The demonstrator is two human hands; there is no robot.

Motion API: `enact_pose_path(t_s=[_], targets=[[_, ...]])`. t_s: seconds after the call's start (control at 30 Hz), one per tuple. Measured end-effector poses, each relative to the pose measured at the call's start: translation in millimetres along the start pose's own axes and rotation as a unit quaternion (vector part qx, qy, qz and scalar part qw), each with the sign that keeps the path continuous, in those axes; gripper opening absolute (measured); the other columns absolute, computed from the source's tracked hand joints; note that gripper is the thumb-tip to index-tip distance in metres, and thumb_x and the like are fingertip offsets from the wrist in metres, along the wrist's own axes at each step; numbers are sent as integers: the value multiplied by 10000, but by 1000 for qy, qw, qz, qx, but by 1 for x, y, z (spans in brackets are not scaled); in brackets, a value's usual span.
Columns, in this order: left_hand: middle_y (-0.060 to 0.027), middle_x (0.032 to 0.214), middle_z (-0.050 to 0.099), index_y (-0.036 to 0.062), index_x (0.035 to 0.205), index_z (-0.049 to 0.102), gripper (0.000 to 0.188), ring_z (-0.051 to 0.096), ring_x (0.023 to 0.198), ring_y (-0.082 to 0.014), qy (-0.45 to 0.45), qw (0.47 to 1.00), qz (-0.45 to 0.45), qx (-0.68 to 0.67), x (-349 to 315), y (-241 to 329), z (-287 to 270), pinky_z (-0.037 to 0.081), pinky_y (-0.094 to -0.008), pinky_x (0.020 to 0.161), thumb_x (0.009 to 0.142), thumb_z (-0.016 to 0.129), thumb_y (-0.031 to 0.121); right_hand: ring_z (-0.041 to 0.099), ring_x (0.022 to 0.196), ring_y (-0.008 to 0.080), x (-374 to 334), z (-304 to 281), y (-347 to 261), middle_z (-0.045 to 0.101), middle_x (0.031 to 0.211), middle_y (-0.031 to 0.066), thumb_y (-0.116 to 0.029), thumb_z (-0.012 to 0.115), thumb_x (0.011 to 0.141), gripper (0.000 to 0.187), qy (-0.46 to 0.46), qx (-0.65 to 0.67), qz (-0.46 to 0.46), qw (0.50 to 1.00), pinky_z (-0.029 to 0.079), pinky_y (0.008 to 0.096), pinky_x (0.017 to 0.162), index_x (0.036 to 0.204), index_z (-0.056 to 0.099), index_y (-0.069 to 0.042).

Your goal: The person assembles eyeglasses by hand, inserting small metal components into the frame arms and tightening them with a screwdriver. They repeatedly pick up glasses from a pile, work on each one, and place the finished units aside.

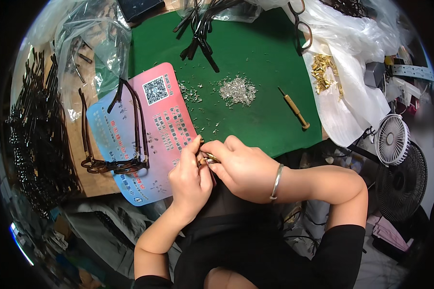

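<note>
My left hand (pixel 190 180) and my right hand (pixel 243 166) meet at the near edge of the green mat (pixel 178 38). Both are closed, with fingertips almost touching. My right fingers pinch a small brass-coloured metal piece (pixel 210 158). Whatever my left fingers grip is mostly hidden; only a bit of dark and gold shows there. Beyond the hands lies a heap of tiny silver screws (pixel 237 90), with a looser scatter to its left. Brown eyeglasses (pixel 118 166) rest folded-out on a pink and blue printed sheet (pixel 154 127) to my left.
A brass-handled screwdriver (pixel 295 111) lies on the mat's right. Gold-coloured small parts (pixel 325 72) sit on white wrapping beside it. Dark temple arms (pixel 196 36) lie at the back, and a large bundle of them (pixel 38 135) hangs at far left. Fans (pixel 392 139) stand at right.
</note>
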State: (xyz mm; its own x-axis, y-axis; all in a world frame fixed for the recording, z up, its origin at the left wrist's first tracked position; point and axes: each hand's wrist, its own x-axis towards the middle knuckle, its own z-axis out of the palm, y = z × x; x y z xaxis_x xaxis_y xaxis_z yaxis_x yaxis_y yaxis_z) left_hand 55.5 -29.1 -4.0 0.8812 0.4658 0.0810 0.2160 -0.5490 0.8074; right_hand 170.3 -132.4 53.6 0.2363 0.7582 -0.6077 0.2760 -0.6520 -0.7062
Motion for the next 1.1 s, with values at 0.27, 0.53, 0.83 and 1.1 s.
enact_pose_path(t_s=[0.27,0.53,0.83,1.1], targets=[[-136,909,650,-52,1157,489,283,631,677,-191,-74,968,-147,-192,8,4,-9,509,-287,621,876,471,-23,574,845,375,-9,-2,22,514,986,198,-195,496,897,332,94,24,-76,992,492,421,760,1203,462,-73],[-129,913,638,-26,1210,437,276,387,446,-20,-171,763,-302,-545,13,10,-29,365,-169,446,957,439,84,583,826,308,-13,-13,44,532,971,158,-216,601,858,392,189,36,-79,978,479,357,743,1187,491,-31],[-131,923,644,-5,1223,427,298,398,462,-15,-247,750,-293,-539,10,26,-38,334,-150,432,947,452,106,523,848,109,22,-31,33,558,1045,62,-241,723,783,515,7,303,-121,945,451,264,764,1181,513,9],[-124,892,633,-12,1213,442,328,374,438,-27,-237,767,-297,-517,10,32,-36,317,-155,416,909,484,104,515,775,79,21,-37,23,528,970,51,-212,740,776,536,-80,348,-4,934,459,210,655,1204,493,-4]])
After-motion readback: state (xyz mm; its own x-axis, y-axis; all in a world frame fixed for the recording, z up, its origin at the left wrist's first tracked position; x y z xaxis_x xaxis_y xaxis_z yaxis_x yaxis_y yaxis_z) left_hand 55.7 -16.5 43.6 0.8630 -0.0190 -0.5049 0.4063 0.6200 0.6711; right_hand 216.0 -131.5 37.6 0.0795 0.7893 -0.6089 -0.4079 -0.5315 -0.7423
